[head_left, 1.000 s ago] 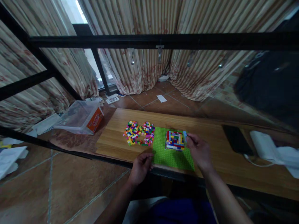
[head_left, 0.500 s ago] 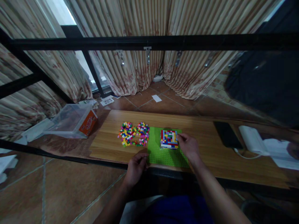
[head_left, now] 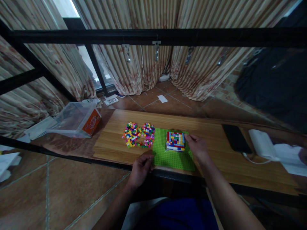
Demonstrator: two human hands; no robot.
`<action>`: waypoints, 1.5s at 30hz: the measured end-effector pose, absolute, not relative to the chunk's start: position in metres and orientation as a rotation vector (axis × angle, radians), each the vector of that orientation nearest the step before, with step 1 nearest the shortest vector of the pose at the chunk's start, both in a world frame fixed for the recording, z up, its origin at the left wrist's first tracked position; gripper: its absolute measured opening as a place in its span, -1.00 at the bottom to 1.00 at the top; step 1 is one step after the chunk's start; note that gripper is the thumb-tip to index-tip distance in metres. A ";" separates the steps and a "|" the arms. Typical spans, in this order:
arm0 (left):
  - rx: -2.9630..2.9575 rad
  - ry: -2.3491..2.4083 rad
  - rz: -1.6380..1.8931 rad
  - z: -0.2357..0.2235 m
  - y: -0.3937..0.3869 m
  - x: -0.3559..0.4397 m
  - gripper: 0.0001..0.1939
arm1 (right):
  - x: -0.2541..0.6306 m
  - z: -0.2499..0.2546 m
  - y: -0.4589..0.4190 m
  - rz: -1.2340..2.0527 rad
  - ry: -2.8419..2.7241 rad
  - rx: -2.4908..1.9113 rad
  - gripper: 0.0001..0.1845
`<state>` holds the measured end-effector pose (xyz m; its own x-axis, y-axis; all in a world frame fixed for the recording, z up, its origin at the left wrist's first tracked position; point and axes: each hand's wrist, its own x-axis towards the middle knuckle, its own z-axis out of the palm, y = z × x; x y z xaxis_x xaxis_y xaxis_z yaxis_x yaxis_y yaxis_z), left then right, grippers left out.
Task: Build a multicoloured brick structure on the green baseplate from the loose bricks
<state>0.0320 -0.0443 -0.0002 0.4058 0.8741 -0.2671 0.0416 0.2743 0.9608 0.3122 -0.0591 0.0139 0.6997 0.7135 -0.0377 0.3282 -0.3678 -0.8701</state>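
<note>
A green baseplate (head_left: 168, 158) lies on the wooden table (head_left: 216, 153) near its front edge. A square block of many-coloured small bricks (head_left: 175, 141) stands on the plate's far half. My right hand (head_left: 197, 147) rests against the block's right side, fingers curled together at its top corner. My left hand (head_left: 140, 167) is curled at the plate's near left corner, fingertips on its edge. A loose heap of coloured bricks (head_left: 137, 135) lies just left of the plate.
A clear plastic tub with an orange label (head_left: 76, 119) sits at the left on a darker surface. A black phone (head_left: 236, 139) and a white power bank with cable (head_left: 262, 145) lie at the right. A black metal frame bar (head_left: 153, 36) crosses overhead. Curtains hang behind.
A light blue brick seen at my right fingertips a second ago no longer shows. My right hand has settled lower against the block's right side. My left hand stays at the plate's corner.
</note>
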 end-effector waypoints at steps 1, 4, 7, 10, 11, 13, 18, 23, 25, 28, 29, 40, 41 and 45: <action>1.156 1.007 0.712 0.000 -0.044 0.032 -0.60 | 0.312 0.013 -0.058 0.541 -0.766 -1.949 -0.51; 1.140 1.001 0.709 0.001 -0.044 0.033 -0.60 | 0.308 0.011 -0.054 0.616 -0.690 -1.890 -0.47; 1.131 1.001 0.703 0.000 -0.044 0.033 -0.61 | 0.304 0.012 -0.052 0.672 -0.608 -1.835 -0.49; 1.148 1.011 0.694 -0.002 -0.044 0.032 -0.63 | 0.303 0.011 -0.051 0.685 -0.550 -1.808 -0.50; 1.158 1.016 0.690 -0.003 -0.044 0.032 -0.63 | 0.303 0.011 -0.051 0.683 -0.544 -1.803 -0.50; 1.170 1.025 0.687 -0.004 -0.045 0.031 -0.63 | 0.303 0.010 -0.051 0.679 -0.539 -1.799 -0.50; 1.164 1.014 0.688 -0.003 -0.045 0.031 -0.63 | 0.305 0.010 -0.051 0.668 -0.549 -1.822 -0.53; 1.166 1.024 0.690 -0.002 -0.045 0.032 -0.61 | 0.304 0.008 -0.052 0.633 -0.589 -1.870 -0.52; 1.174 1.027 0.685 -0.002 -0.045 0.031 -0.60 | 0.303 0.006 -0.053 0.609 -0.630 -1.872 -0.49; 1.181 1.032 0.681 -0.001 -0.044 0.031 -0.61 | 0.302 0.003 -0.053 0.560 -0.697 -1.859 -0.47; 1.181 1.032 0.679 0.000 -0.044 0.031 -0.62 | 0.302 0.003 -0.054 0.550 -0.716 -1.859 -0.47; 1.198 1.005 0.697 -0.008 -0.041 0.031 -0.61 | 0.311 0.005 -0.056 0.766 -0.534 -1.752 -0.41; 1.196 1.008 0.700 -0.008 -0.040 0.031 -0.61 | 0.313 0.004 -0.058 0.738 -0.511 -1.724 -0.40; 1.262 1.053 0.674 -0.007 -0.040 0.030 -0.61 | 0.333 -0.006 -0.069 0.527 -0.645 -1.753 -0.43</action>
<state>0.0299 -0.0397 -0.0066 0.4031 0.8787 -0.2558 0.1356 0.2191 0.9662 0.3325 -0.0694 -0.0060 0.7492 0.6618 -0.0246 0.1550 -0.2113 -0.9651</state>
